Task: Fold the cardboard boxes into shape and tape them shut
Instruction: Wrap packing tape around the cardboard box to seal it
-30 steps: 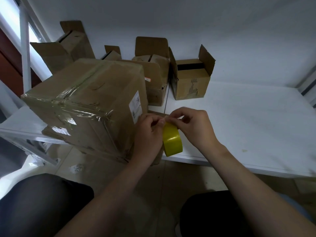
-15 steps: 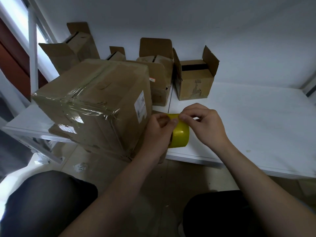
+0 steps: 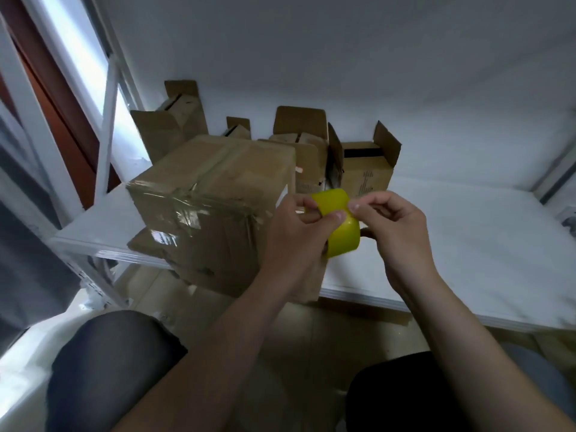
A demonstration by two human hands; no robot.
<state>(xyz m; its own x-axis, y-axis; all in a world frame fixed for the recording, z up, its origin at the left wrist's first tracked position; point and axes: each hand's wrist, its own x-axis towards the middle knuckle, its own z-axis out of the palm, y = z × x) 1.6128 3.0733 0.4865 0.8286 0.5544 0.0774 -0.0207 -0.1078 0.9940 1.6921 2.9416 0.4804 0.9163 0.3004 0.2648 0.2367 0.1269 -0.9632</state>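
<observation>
At the far left, back by the wall, an open box [image 3: 174, 129] leans with its flaps up; nothing seals it. Nearer me, the big box [image 3: 215, 194] sits at the front edge of the white table [image 3: 467, 244], partly hanging over it. It is folded into shape, and clear tape already runs along its top seam and over the near corner. I judge this one done or nearly so. I cannot see its underside.

Just right of it, my left hand [image 3: 296, 235] grips the yellow tape roll [image 3: 343, 238]. My fingers curl round the roll and my thumb presses on its outer face, holding it in the air above the table's front edge. Behind it stand a small box [image 3: 238, 132], a middle box [image 3: 300, 141] and a right-hand box [image 3: 364, 173]. All are upright and squared, with their top flaps standing open and untaped.

My right hand [image 3: 396, 222] meets the roll from the other side, thumb and forefinger pinched together at its upper edge. I take this as picking for the free end. I cannot tell whether any tape has lifted.

So one box looks sealed. At least four are shaped, and their flaps need closing and taping.
</observation>
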